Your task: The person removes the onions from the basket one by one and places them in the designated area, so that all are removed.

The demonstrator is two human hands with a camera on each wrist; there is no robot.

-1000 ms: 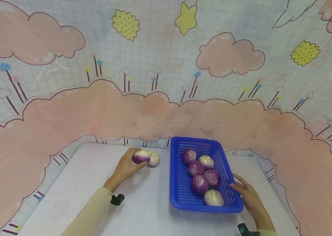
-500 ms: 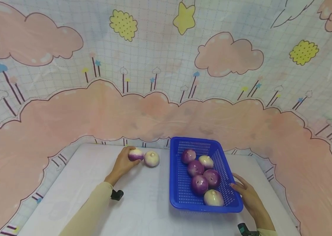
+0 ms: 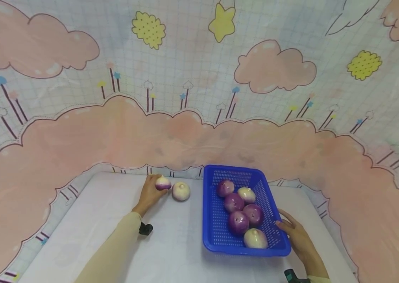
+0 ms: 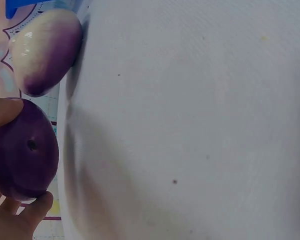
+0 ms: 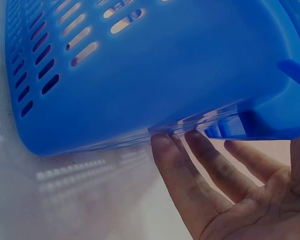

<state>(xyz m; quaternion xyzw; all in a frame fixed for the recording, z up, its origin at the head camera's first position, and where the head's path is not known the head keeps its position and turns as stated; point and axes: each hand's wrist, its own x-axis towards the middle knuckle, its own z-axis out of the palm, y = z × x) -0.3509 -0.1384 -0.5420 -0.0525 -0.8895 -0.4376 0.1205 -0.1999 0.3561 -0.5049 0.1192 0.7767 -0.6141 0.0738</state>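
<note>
Wrist views crop held onion (image 4: 20, 155), blue basket (image 5: 175, 65).

The left hand (image 3: 149, 194) grips a purple-white onion (image 3: 163, 184) beside another (image 3: 181, 191), the right hand (image 3: 300, 239) a blue basket (image 3: 206, 208) holding six onions (image 3: 238, 222).

Person wears beige sleeves (image 3: 112, 247), blk cam (image 3: 145, 228) on ea. wrist

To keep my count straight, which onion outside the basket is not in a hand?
The pale-topped onion on the table, between the left hand and the blue basket. The other onion outside the basket is held in that hand.
</note>
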